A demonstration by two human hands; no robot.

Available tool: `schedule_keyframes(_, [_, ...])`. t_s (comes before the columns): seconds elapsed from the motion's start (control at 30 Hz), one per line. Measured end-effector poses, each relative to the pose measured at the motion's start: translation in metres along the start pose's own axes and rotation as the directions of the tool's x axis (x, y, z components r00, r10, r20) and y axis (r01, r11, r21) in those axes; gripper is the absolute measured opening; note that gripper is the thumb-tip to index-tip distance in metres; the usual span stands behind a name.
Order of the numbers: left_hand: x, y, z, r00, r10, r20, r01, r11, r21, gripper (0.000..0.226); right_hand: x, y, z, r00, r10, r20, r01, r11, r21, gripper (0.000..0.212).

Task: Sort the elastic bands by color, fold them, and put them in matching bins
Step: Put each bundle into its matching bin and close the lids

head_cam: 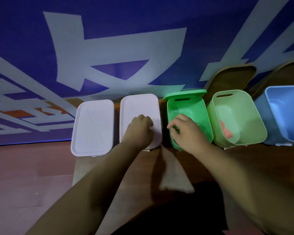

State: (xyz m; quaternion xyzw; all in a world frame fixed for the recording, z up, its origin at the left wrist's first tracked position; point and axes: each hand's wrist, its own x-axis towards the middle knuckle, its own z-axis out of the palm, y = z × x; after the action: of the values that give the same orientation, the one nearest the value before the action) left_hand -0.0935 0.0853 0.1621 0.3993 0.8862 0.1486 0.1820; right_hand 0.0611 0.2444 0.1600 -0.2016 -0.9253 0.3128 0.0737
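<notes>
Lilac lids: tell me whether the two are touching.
Apart. The head view shows a dark gap running between the left lid and the right lid along their whole length.

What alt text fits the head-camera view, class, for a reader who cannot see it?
A person's left hand rests on a closed lilac bin lid while the right hand reaches into an open bright green bin. A pale green bin holding an orange band and a blue bin stand alongside.
</notes>
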Motion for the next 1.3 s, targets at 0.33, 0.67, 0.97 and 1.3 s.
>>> schedule_keyframes(0.33, [0.092,0.097,0.002,0.985,-0.074,-0.157,0.064,0.996,-0.069,0.053,0.056,0.088,-0.091,0.977,0.057,-0.205,-0.086,0.987,-0.135,0.044])
schedule_keyframes(0.67, [0.107,0.111,0.008,0.986,-0.087,-0.142,0.083,0.996,-0.039,0.042,0.069,0.109,-0.093,0.997,0.073,-0.034,-0.076,0.990,-0.117,0.050])
schedule_keyframes(0.97, [0.092,0.111,0.006,0.982,-0.032,-0.188,0.018,0.997,-0.079,0.043,0.062,0.097,-0.101,0.993,0.099,-0.057,-0.104,0.990,-0.094,0.045])
schedule_keyframes(1.3, [0.023,0.103,-0.002,0.981,0.105,-0.163,-0.098,0.994,0.052,0.035,-0.005,0.061,-0.110,0.998,0.059,-0.013,-0.060,0.969,-0.241,0.047])
